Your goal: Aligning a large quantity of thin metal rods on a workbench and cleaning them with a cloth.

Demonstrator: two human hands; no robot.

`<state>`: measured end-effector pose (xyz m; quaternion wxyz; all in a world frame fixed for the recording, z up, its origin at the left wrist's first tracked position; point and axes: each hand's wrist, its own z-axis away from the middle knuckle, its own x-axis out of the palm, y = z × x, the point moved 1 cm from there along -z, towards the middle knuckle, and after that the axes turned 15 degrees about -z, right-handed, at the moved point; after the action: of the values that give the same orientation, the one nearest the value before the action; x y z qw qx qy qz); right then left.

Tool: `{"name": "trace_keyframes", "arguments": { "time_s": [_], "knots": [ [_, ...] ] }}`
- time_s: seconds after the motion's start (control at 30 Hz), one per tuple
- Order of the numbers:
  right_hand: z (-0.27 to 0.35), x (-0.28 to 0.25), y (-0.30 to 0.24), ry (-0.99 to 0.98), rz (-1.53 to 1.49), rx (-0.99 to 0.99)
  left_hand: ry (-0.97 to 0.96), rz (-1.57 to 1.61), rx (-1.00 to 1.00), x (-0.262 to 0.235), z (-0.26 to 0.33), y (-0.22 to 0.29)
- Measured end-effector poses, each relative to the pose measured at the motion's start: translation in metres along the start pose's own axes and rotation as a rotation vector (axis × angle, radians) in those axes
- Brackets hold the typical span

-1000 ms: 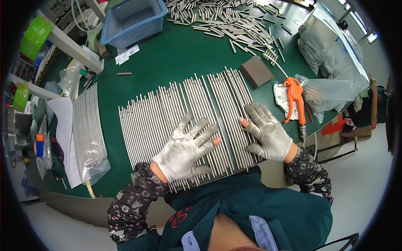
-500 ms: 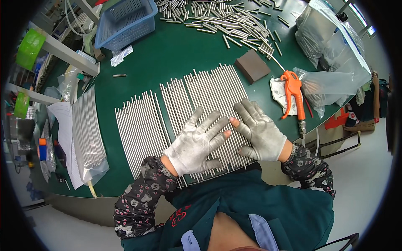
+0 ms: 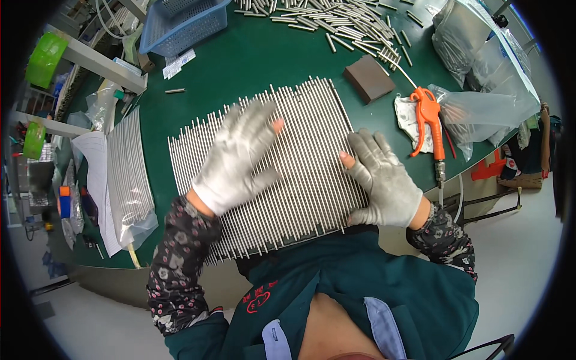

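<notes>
Slim silvery metal rods [image 3: 306,162] lie on the green tabletop [image 3: 270,63], wide-spread white-gloved left hand [image 3: 234,159] over them, splayed white-gloved right hand [image 3: 389,185] at their right edge; they look stiff, slippery, best held mid-length.

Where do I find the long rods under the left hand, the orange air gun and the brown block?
Long rods [image 3: 303,162]: head view, middle of the row.
Orange air gun [image 3: 434,123]: head view, its handle.
Brown block [image 3: 371,77]: head view, its top face.
</notes>
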<state>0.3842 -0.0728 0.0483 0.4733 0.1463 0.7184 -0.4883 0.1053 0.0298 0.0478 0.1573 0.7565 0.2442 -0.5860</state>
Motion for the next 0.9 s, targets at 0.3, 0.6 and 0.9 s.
{"name": "trace_keyframes", "arguments": {
  "time_s": [0.3,0.6,0.9],
  "knots": [
    [0.018,0.030,-0.024,0.000,0.001,0.106,-0.154,-0.184,-0.203,0.037,-0.039,-0.045],
    [0.022,0.043,-0.016,0.166,0.009,0.029,-0.033,0.077,-0.098,0.037,-0.029,-0.041],
    [0.042,0.022,-0.016,0.153,-0.023,0.133,-0.027,0.133,-0.205,0.045,-0.085,-0.046]
  ]
}}
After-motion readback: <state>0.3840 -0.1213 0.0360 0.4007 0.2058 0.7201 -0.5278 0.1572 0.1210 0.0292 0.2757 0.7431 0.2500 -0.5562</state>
